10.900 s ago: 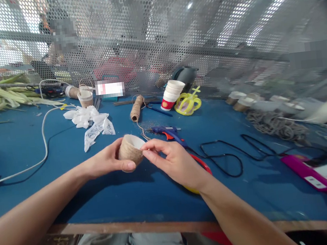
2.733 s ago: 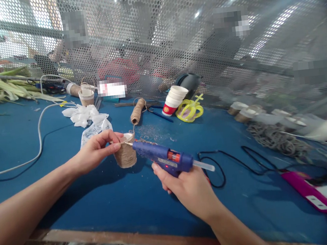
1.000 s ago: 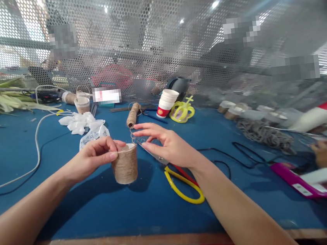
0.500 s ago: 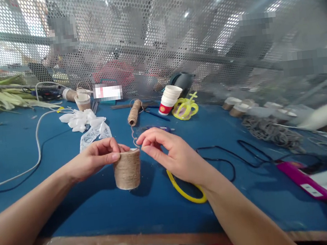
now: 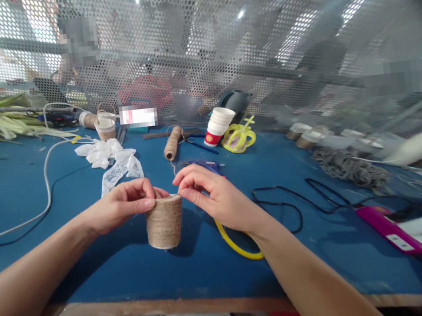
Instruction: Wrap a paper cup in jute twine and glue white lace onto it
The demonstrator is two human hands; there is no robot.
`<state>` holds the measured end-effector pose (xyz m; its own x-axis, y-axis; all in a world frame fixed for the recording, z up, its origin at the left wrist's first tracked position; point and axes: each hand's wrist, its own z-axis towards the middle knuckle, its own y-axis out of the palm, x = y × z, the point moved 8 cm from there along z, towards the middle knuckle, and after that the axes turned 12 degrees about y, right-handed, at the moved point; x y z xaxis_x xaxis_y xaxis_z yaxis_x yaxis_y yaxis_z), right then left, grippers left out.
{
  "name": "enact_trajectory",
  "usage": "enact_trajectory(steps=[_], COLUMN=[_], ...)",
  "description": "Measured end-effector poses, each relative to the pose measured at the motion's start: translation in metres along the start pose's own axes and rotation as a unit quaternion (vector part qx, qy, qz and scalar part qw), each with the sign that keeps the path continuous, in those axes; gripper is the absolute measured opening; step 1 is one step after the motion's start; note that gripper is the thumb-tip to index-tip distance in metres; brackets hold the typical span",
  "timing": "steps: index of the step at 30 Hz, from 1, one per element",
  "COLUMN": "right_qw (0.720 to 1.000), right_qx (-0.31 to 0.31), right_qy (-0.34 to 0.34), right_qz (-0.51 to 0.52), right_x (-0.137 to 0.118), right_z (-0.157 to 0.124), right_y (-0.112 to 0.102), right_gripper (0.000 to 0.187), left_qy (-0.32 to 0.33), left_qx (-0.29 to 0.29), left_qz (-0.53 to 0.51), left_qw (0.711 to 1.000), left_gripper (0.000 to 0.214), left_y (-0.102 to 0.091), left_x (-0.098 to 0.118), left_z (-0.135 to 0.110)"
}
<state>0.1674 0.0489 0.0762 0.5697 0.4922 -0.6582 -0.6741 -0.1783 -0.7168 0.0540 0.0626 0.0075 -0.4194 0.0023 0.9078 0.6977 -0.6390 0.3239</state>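
A paper cup wrapped in brown twine hangs just above the blue table, its white rim showing at the top. My left hand is closed on the rim's left side, thumb outside and fingers reaching inside. At the right edge of the rim, my right hand pinches the strand of twine. That strand runs back to a twine roll lying behind the cup. A yellow ring-shaped piece lies partly hidden under my right wrist.
White lace ribbon lies behind my left hand. Stacked paper cups and a yellow crown-shaped piece stand at the back. A magenta power strip and black cord are on the right. Perforated metal screen closes the far side.
My right hand has moved slightly left, bringing the twine against the cup's rim. The cup tilts a little differently, while my left hand keeps its hold.
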Motion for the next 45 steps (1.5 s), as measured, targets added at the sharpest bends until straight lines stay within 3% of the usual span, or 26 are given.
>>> enact_trajectory(steps=[9,18,25,36,41,45], right_qw=[0.995,0.995,0.995,0.974,0.977,0.985], right_qx=[0.019,0.005,-0.010,-0.085,-0.087,-0.080], right_qy=[0.044,0.097,0.097,0.157,0.153,0.149], right_qz=[-0.083,-0.012,0.031,0.137,0.122,0.047], right_x=[-0.004,0.007,0.011,0.024,0.024,0.021], right_z=[-0.011,-0.010,-0.008,-0.009,-0.009,-0.010], right_y=[-0.001,0.001,0.004,0.015,0.013,0.013], right_gripper=[0.014,0.006,0.013,0.010,0.008,0.010], left_qy=[-0.004,0.011,0.014,0.019,0.049,0.048], left_qx=[0.024,-0.009,-0.015,-0.026,-0.027,-0.063], left_qz=[0.007,-0.009,-0.039,-0.046,0.082,0.227], left_qw=[1.000,1.000,0.999,0.998,0.995,0.971], left_gripper=[0.020,0.016,0.014,0.013,0.012,0.021], left_y=[-0.005,0.000,0.003,0.003,-0.007,-0.008], left_x=[0.000,0.004,0.006,0.005,0.009,0.011], left_z=[0.001,-0.001,-0.003,-0.002,-0.001,-0.002])
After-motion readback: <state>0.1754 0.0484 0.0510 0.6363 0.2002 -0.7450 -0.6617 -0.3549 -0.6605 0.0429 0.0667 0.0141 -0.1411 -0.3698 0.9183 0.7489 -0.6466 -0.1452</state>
